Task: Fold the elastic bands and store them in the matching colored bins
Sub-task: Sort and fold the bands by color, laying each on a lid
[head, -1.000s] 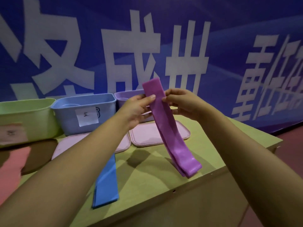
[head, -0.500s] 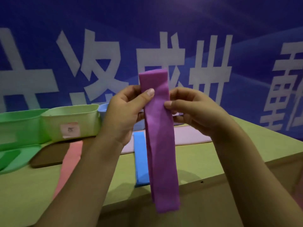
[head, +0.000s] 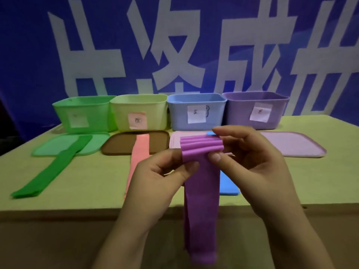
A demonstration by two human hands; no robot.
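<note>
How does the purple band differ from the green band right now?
The purple band is held in the air by the left hand and right hand; the green band lies on the table. The purple band's top is bunched into folds; the green band is stretched out, its far end on a green lid. Both are flat elastic strips.

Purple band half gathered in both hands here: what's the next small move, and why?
Probably keep folding the hanging length up onto the bundle. The purple band has only its top pleated between the left hand and right hand; most of it dangles below the table edge, too long yet for the purple bin.
</note>
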